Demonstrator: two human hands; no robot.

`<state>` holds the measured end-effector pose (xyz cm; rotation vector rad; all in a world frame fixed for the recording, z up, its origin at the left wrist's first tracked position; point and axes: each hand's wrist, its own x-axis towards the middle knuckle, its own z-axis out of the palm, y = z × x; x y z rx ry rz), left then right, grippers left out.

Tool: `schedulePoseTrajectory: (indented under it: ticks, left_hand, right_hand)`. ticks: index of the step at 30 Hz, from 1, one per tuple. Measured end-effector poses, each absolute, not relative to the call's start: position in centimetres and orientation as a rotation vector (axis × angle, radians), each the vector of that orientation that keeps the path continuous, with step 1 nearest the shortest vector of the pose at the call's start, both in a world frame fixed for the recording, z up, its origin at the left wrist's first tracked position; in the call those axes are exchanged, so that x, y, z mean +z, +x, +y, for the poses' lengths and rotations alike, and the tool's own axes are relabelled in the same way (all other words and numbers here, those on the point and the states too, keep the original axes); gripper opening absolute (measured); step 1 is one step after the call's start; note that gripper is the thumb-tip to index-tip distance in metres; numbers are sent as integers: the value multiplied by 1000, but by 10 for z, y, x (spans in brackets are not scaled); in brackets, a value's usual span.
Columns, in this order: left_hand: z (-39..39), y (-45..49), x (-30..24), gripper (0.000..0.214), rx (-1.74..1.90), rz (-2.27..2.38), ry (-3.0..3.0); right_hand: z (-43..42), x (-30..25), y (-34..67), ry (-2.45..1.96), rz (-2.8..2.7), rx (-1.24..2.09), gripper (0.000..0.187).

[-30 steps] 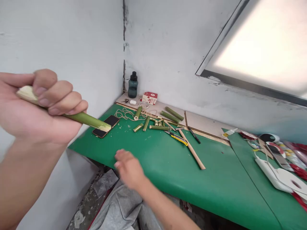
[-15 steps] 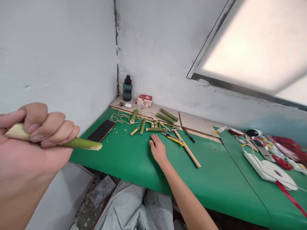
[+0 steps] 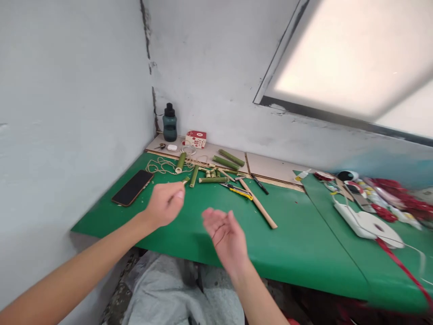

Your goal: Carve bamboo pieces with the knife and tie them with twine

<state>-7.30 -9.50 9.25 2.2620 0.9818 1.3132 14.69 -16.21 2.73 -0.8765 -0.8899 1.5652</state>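
Note:
My left hand (image 3: 164,204) is stretched out over the green table (image 3: 291,243), its fingers curled in a fist around a green bamboo stick; the stick is almost wholly hidden in the fist. Just beyond the knuckles lies a short bamboo piece (image 3: 186,181). My right hand (image 3: 225,234) hovers open above the table's front edge, palm turned to the left, fingers apart and holding nothing. Several cut bamboo pieces (image 3: 213,179) lie farther back on the table, with a yellow utility knife (image 3: 241,192) and a wooden handle (image 3: 259,204) to their right.
A black phone (image 3: 132,187) lies at the table's left, loose twine (image 3: 161,165) behind it. A dark bottle (image 3: 169,123) and a red-and-white box (image 3: 195,138) stand in the corner. A white device (image 3: 367,224), cables and red items crowd the right side. Walls close in at left and back.
My left hand has swung from close to the camera out over the table with the bamboo stick. My right hand has lifted off the table, pulled back toward me and opened.

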Motion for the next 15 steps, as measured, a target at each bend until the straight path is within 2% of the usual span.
schedulePoseTrajectory:
  ticks: [3, 7, 9, 11, 13, 15]
  left_hand:
    - [-69, -11, 40, 37, 1073, 789, 2468]
    - [-58, 28, 4, 38, 795, 560, 2628]
    - [-59, 29, 2, 39, 715, 586, 2650]
    - [-59, 35, 11, 52, 712, 707, 2580]
    - [-54, 55, 28, 70, 837, 799, 2385]
    - [-44, 86, 52, 74, 974, 772, 2205]
  right_hand:
    - [-127, 39, 200, -832, -567, 1416, 44]
    - [-101, 34, 232, -849, -563, 1349, 52]
    - [-90, 29, 236, -921, -591, 1306, 59]
    - [-79, 31, 235, -1039, -657, 1267, 66]
    - [-69, 44, 228, -1121, -739, 1265, 70]
    - [-60, 67, 219, -1078, -829, 1271, 68]
